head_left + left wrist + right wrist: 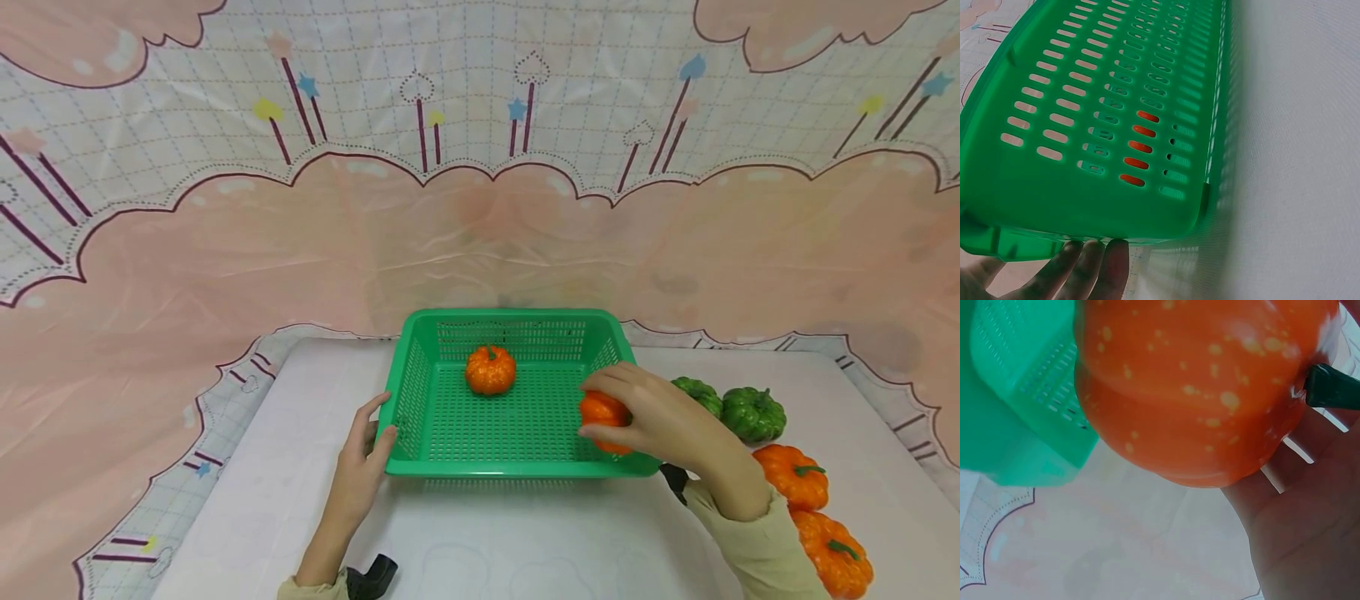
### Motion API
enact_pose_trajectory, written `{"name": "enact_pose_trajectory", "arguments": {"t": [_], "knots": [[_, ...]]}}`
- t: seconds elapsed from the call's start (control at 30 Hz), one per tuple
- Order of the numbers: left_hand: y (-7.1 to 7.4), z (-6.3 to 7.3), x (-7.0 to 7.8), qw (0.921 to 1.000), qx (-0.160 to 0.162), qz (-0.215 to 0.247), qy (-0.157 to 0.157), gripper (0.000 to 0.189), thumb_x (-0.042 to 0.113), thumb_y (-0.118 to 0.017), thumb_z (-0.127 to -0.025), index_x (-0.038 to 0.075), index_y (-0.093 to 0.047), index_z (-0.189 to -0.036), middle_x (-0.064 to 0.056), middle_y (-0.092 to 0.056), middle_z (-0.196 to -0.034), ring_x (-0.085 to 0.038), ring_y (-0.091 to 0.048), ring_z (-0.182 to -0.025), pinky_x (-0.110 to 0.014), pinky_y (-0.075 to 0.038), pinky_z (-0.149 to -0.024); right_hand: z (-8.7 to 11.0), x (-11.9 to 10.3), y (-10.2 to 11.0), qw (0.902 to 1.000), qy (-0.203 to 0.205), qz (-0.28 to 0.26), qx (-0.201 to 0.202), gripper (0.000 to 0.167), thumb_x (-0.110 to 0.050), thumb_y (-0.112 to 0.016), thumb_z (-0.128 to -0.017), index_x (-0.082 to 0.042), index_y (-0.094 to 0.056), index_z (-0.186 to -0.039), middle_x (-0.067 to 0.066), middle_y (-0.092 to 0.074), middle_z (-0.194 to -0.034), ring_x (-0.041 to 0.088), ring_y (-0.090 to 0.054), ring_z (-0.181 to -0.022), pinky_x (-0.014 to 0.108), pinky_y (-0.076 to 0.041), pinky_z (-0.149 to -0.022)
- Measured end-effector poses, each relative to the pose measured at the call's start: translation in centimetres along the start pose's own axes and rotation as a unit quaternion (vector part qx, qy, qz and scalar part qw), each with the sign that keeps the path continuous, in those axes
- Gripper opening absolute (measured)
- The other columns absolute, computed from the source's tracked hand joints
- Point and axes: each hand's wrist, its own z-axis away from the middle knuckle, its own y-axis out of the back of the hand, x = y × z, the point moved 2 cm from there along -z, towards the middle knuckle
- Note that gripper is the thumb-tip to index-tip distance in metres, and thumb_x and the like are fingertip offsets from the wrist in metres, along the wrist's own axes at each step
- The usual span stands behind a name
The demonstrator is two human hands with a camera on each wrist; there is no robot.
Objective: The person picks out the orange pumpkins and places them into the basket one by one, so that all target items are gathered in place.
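A green plastic basket [517, 469] with slotted walls stands in the middle of the white table. My left hand [357, 467] grips its left rim, with the thumb over the edge; in the left wrist view the fingers [1088, 269] lie against the basket's outside. My right hand [663, 417] holds an orange toy pumpkin [602, 410] over the basket's right side. Up close in the right wrist view, this pumpkin [1191, 394] has yellow specks and a dark green stem, with fingers curled around it. Another orange pumpkin [491, 372] sits inside the basket, toward the back.
To the right of the basket, two green pumpkins [753, 415] and two more orange pumpkins [795, 477] lie in a curving row beside my right forearm. Behind the table hangs a pink and white printed cloth [510, 242].
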Motion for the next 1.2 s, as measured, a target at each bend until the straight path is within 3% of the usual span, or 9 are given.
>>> {"name": "enact_pose_trajectory", "arguments": {"t": [0.47,0.8,1.2], "knots": [[0.0,0.1,0.0,1.0000,0.002,0.006,-0.004,0.046,0.027,-0.048,-0.106,0.026,-0.038,-0.151,-0.026,-0.056,-0.136,-0.039,-0.056,-0.125,-0.059,-0.043,-0.097,-1.2,-0.2,-1.0,0.9996,0.013,-0.017,-0.019,0.047,-0.043,-0.078,-0.084,-0.013,-0.068,-0.119,0.003,-0.063,-0.117,0.017,-0.059,-0.100,0.029,-0.054,-0.073],[0.1,0.0,0.1,0.9998,0.008,-0.002,-0.019,0.046,0.024,-0.048,-0.106,0.024,-0.038,-0.151,-0.021,-0.063,-0.124,-0.034,-0.061,-0.114,-0.049,-0.047,-0.090,-1.7,-0.6,-1.6,0.9994,0.021,-0.005,-0.027,0.047,-0.047,-0.077,-0.084,-0.013,-0.069,-0.117,0.002,-0.064,-0.117,0.016,-0.058,-0.098,0.028,-0.053,-0.073],[0.0,0.0,0.1,0.9999,0.006,-0.003,-0.013,0.046,0.025,-0.047,-0.106,0.023,-0.037,-0.151,-0.025,-0.060,-0.129,-0.037,-0.060,-0.117,-0.055,-0.045,-0.093,-2.4,-1.3,-2.1,0.9988,0.037,-0.003,-0.031,0.047,-0.048,-0.076,-0.085,-0.014,-0.069,-0.117,0.001,-0.064,-0.117,0.016,-0.059,-0.103,0.029,-0.053,-0.076]]}}
